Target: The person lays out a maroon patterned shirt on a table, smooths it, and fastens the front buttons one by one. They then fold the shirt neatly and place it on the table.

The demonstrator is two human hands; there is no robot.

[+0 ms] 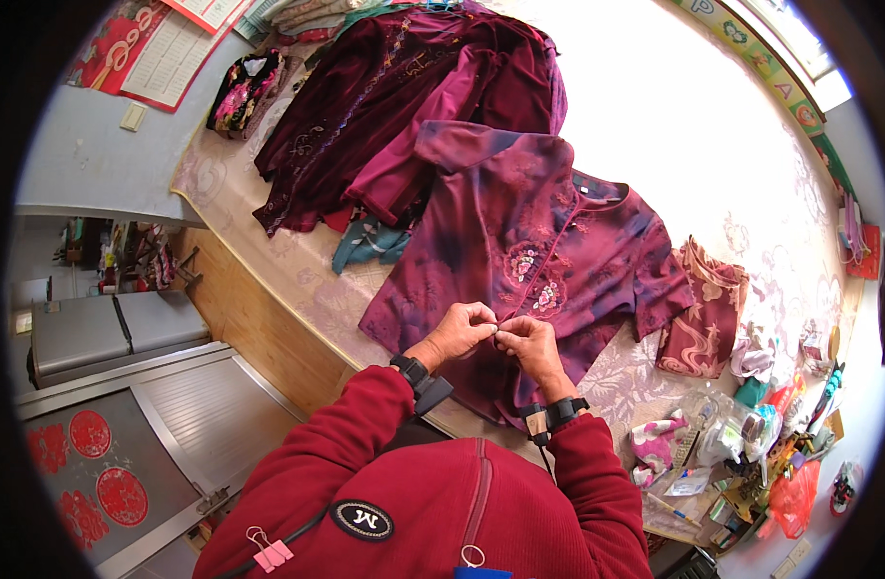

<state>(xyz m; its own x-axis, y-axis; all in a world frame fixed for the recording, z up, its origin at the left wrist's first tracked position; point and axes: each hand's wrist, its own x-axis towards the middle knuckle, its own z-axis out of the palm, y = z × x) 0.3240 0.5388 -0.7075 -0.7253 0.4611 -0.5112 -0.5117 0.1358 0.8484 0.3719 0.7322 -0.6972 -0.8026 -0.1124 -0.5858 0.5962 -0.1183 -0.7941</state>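
Note:
A purple-red patterned short-sleeved blouse [457, 239] lies spread out on a patterned bed cover [319, 297], with flower embroidery [547, 297] on both sides of its front opening. My left hand [462, 331] and my right hand [530, 346] meet at the lower part of that opening, just below the embroidery. The fingertips of both hands pinch the edge of the blouse front and nearly touch each other. What exactly lies between the fingertips is too small to tell. Each wrist wears a black strap with a small device.
Dark red velvet garments [384, 94] lie beyond the blouse on the left. A folded brown-red patterned cloth [703, 311] is right of the blouse. Plastic bags and small items [731, 434] crowd the right corner, with a red plastic bag [795, 499]. The bed's wooden side [268, 326] runs along the left.

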